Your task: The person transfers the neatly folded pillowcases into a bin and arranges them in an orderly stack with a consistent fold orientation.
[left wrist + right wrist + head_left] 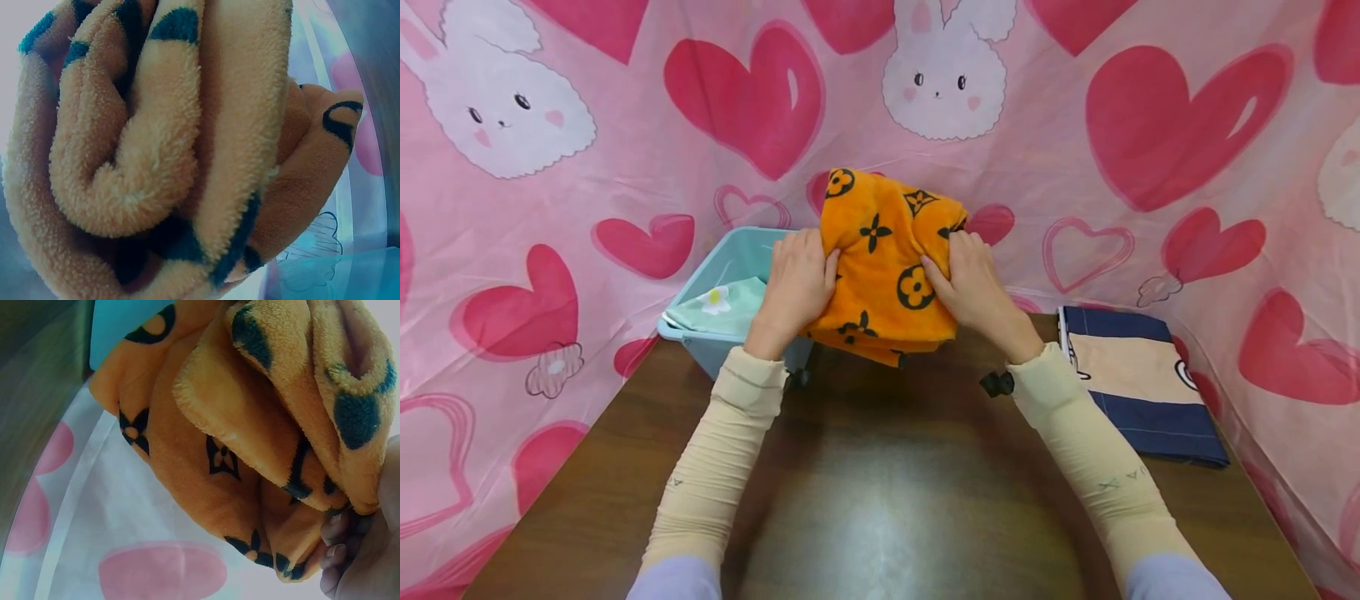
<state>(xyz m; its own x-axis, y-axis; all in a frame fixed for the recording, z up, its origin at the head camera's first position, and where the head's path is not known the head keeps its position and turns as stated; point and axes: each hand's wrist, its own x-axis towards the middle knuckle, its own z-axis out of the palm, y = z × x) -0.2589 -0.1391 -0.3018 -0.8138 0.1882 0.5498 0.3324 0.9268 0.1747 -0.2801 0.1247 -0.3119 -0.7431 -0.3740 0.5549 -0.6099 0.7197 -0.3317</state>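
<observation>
An orange fleece cloth with dark flower-like marks is held up over the far part of the table, folded in several layers. My left hand grips its left edge, thumb on the near face. At the right edge my right hand pinches it the same way. Thick folds of the orange cloth fill the left wrist view and hide the left hand there. In the right wrist view the fingers of my right hand curl at the cloth's lower corner.
A light blue plastic bin stands at the back left, partly behind my left hand, with a mint-green flowered cloth inside. On the right lies a folded navy and beige cloth. A pink heart-print curtain surrounds the brown wooden table.
</observation>
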